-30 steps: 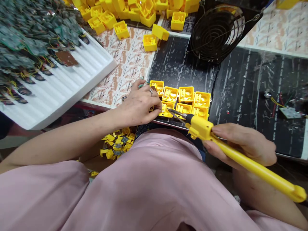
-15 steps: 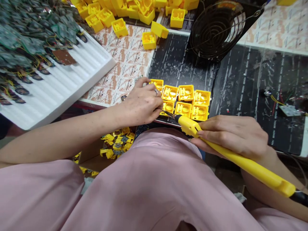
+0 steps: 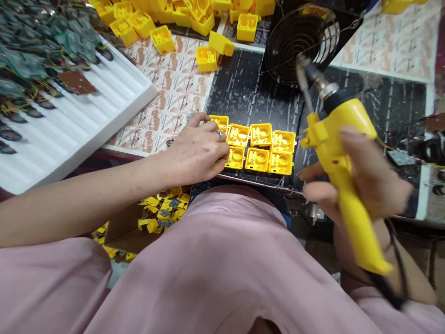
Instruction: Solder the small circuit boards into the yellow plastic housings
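Note:
Several open yellow cases (image 3: 256, 159) lie in two rows at the front edge of the black mat. Over the leftmost cases rests my left hand (image 3: 201, 150), its fingers curled down; what the fingertips grip, if anything, is hidden. My right hand (image 3: 368, 176), blurred by motion, is wrapped round a yellow soldering tool (image 3: 347, 157) to the right of the cases. The tool's metal tip is raised and points up toward the black fan, clear of the cases.
The black fan (image 3: 299, 44) stands behind the mat. White foam tray (image 3: 114, 120) with green boards and wires is at left. More yellow cases (image 3: 206, 59) lie at the back. A box of yellow parts (image 3: 130, 229) sits below the table edge; a small board (image 3: 401, 157) lies at right.
My right hand has lifted the soldering tool off the front cases and swung its tip up and to the right. My left hand stays at the left cases. The view has shifted slightly.

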### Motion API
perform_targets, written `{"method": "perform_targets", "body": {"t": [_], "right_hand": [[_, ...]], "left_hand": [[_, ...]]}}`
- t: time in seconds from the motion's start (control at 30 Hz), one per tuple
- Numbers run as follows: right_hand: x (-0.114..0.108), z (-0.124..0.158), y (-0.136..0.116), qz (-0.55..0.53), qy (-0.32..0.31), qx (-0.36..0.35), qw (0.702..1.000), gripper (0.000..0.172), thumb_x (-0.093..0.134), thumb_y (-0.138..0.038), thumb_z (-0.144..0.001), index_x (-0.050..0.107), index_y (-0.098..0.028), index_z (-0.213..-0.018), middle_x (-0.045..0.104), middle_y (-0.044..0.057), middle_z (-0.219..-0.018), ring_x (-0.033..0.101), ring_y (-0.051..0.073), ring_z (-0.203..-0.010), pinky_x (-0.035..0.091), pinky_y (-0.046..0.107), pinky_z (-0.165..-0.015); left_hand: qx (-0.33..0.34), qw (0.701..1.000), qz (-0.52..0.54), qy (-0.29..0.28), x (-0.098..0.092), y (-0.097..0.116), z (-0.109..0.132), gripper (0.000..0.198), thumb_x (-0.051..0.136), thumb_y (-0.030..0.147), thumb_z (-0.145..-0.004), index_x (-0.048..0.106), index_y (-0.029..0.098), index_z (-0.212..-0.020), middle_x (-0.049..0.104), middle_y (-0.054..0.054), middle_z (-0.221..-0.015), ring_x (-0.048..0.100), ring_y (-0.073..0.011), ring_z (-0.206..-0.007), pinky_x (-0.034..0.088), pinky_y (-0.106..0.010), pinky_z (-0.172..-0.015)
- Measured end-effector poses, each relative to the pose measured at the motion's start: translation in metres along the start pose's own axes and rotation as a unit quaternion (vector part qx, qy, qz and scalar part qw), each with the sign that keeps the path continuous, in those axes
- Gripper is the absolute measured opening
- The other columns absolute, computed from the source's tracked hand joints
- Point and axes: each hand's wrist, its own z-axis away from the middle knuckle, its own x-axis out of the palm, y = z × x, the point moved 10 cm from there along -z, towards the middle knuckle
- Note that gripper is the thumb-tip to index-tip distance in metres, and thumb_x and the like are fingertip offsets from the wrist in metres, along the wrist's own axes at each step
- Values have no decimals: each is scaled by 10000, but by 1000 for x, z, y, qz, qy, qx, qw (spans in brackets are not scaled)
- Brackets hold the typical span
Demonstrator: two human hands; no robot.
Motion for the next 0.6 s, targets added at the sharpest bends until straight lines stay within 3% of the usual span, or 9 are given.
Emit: {"method": "perform_targets", "body": {"t": [0.07, 0.13, 0.23, 0.27, 0.33, 0.43, 0.5, 0.6], "right_hand": [[14, -15, -6, 35, 2, -72, 997, 433, 753, -380, -1075, 661, -386, -1499, 724, -74, -754, 686, 121, -567, 620, 233, -656], [35, -32, -7, 73, -2, -129, 989, 253, 675, -274, -1107, 741, -352, -1338, 773, -46, -842, 764, 139, -700, 625, 227, -687], [74, -53, 8, 101, -74, -150, 981, 279, 558, -163, -1114, 738, -282, -1290, 827, 42, -1219, 808, 235, -1155, 672, 409, -1051], [85, -57, 15, 100, -102, -146, 979, 297, 546, -139, -1101, 728, -267, -1298, 820, 58, -1263, 792, 245, -1206, 638, 474, -1143], [98, -58, 25, 91, -152, -139, 974, 309, 576, -130, -1067, 708, -254, -1317, 825, 69, -1209, 799, 245, -1150, 624, 495, -1163], [91, -51, 24, 62, -155, -157, 973, 323, 642, -196, -1049, 665, -253, -1366, 822, 80, -1131, 812, 261, -1050, 684, 414, -970], [71, -46, 17, 25, -94, -178, 979, 306, 645, -277, -1082, 634, -265, -1388, 821, 78, -1142, 822, 279, -1036, 687, 445, -967], [64, -36, 9, 3, -65, -211, 975, 461, 727, -431, -1050, 595, -309, -1474, 818, 104, -1124, 827, 332, -974, 688, 453, -907]], "left_hand": [[3, 1000, -2, 14, 0, -1, 2, 323, 532, 265, -999, 663, 242, -705, 729, -49, -776, 695, -287, -996, 495, -605, -1175], [7, 999, -13, 39, -2, 1, 6, 311, 553, 275, -1019, 699, 244, -746, 744, -49, -794, 714, -289, -1007, 522, -599, -1156], [46, 989, -60, 127, -14, 19, 15, 266, 559, 231, -1072, 783, 234, -929, 814, -59, -947, 759, -274, -1037, 532, -598, -1190], [82, 980, -79, 163, -17, 32, 19, 268, 548, 198, -1092, 801, 226, -1011, 837, -63, -1035, 773, -260, -1074, 523, -582, -1223], [169, 955, -108, 217, -14, 62, 27, 316, 508, 129, -1124, 813, 206, -1162, 853, -61, -1225, 779, -217, -1202, 511, -503, -1273], [237, 931, -125, 246, 7, 85, 27, 389, 454, 107, -1153, 795, 178, -1326, 804, -46, -1437, 729, -172, -1382, 549, -377, -1244], [234, 930, -126, 253, 21, 82, 19, 406, 447, 128, -1159, 794, 177, -1364, 786, -58, -1471, 728, -186, -1401, 566, -359, -1221], [255, 929, -115, 243, 35, 75, 7, 403, 459, 177, -1168, 813, 181, -1360, 794, -85, -1451, 737, -208, -1400, 603, -341, -1166]]}}
